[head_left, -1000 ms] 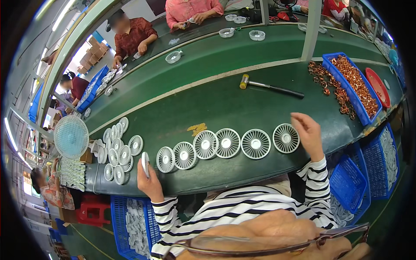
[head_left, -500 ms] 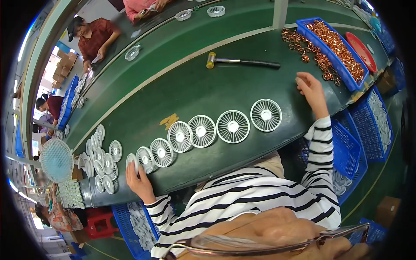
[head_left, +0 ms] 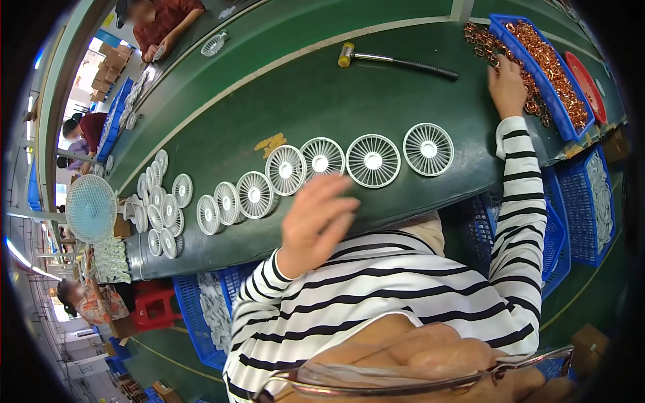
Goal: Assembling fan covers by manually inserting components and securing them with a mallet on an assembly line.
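A row of several round white plastic grilles with radial spokes lies along the near side of the green table. Over the row's near edge my left hand hovers with its fingers spread and nothing in them. It partly covers one white grille. Farther right, my right hand reaches to a loose heap of copper-coloured rings beside a blue bin. Its fingers look bent but apart, with the tips at the rings; no ring can be made out in them.
A hammer lies across the table's far middle. The blue bin holds more copper rings, beside a red tray. More white grilles are heaped at left, near a mesh-covered fan. People work across the table.
My left hand has left the leftmost grille, which now lies in the row, and has swung right. My right hand has moved forward to the loose copper rings. The view has shifted.
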`<act>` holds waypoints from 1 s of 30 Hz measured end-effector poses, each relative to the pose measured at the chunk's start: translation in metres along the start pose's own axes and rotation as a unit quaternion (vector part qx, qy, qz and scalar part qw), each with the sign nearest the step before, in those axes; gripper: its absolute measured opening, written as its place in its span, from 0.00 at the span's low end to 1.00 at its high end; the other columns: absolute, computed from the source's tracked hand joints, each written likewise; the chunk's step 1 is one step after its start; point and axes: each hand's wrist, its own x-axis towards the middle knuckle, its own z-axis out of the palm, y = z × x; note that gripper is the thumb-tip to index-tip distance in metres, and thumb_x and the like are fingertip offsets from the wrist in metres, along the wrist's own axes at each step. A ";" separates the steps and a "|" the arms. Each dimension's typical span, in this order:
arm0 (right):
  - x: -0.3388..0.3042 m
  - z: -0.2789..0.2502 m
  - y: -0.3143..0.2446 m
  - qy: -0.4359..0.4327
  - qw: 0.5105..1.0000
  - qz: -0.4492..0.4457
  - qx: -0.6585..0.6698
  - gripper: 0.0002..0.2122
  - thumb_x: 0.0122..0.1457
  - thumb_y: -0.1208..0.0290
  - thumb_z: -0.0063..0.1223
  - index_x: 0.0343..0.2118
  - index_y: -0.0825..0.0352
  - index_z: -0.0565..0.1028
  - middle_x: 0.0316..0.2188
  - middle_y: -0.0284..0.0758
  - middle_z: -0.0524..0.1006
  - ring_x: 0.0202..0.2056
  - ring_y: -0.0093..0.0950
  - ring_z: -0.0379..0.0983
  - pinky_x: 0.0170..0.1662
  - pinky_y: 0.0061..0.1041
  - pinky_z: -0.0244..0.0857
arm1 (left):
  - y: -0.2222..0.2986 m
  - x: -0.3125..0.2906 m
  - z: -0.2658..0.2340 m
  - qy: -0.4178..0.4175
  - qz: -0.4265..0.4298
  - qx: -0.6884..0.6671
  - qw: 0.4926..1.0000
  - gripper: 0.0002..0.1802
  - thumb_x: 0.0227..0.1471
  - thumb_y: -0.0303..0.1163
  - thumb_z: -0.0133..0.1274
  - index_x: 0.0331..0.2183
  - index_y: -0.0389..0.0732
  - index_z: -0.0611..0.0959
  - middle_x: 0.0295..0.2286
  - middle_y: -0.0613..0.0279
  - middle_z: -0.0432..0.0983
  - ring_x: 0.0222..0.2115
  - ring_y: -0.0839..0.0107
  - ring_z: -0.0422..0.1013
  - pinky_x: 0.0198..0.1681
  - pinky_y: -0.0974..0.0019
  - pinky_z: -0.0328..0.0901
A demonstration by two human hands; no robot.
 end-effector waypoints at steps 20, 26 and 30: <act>-0.014 0.013 -0.097 -0.073 0.941 -0.263 0.201 0.12 0.56 0.64 0.54 0.39 0.64 0.75 0.33 0.36 0.75 0.37 0.37 0.70 0.40 0.34 0.66 | 0.080 0.094 0.049 0.144 0.314 -0.424 0.837 0.07 0.47 0.30 0.58 0.30 0.37 0.83 0.31 0.54 0.79 0.24 0.65 0.73 0.24 0.67 0.67; -0.028 -0.005 -0.106 -0.099 0.954 -0.254 0.123 0.10 0.59 0.63 0.49 0.30 0.66 0.70 0.30 0.38 0.75 0.32 0.40 0.72 0.34 0.37 0.68 | 0.036 0.094 0.051 -0.054 0.319 -0.347 0.880 0.07 0.46 0.27 0.58 0.32 0.41 0.82 0.38 0.50 0.78 0.36 0.58 0.75 0.36 0.60 0.70; -0.039 -0.028 -0.084 -0.165 0.950 -0.096 0.249 0.15 0.63 0.60 0.44 0.30 0.69 0.71 0.24 0.42 0.77 0.25 0.43 0.72 0.30 0.39 0.66 | 0.009 0.097 0.080 -0.063 0.159 -0.086 0.981 0.25 0.42 0.31 0.62 0.45 0.38 0.77 0.48 0.45 0.70 0.47 0.49 0.69 0.47 0.56 0.66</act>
